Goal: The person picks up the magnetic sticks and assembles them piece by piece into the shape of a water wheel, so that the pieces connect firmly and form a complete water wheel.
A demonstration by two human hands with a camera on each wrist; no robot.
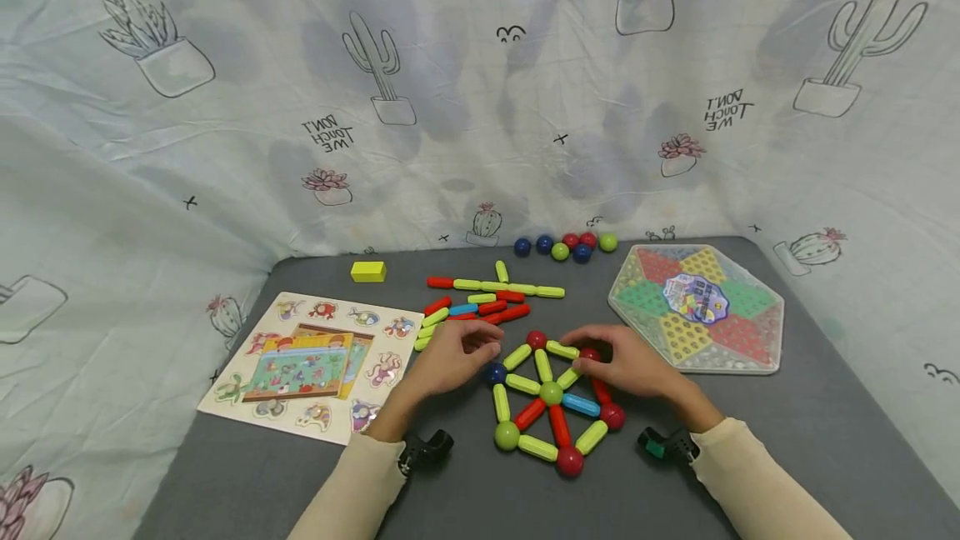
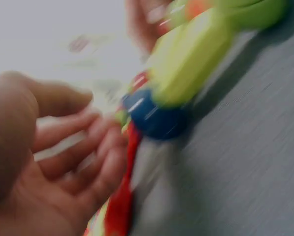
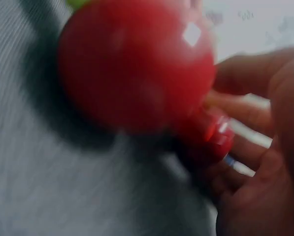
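Note:
A flat wheel of magnetic rods and balls lies on the grey table (image 1: pixel 480 490), with a green ball (image 1: pixel 551 392) at its hub. My right hand (image 1: pixel 630 361) is at its upper right corner, thumb and fingers pinching the red ball (image 1: pixel 591 353) there. In the right wrist view, a larger red ball (image 3: pixel 132 64) is close to the camera, and the fingers reach past a red rod (image 3: pixel 206 137). Beside the blue corner ball (image 1: pixel 497 373), my left hand (image 1: pixel 453 354) holds nothing, its fingers loosely bent. The left wrist view shows this blue ball (image 2: pixel 159 115) just beyond the fingertips.
Loose rods (image 1: pixel 510 287) and several balls (image 1: pixel 559 251) lie behind the wheel. To the left are a wooden puzzle board (image 1: pixel 300 432) with picture cards on it and a yellow block (image 1: pixel 368 272). A hexagonal checkers box (image 1: pixel 697 307) lies at right. Patterned cloth (image 1: pixel 480 107) hangs behind.

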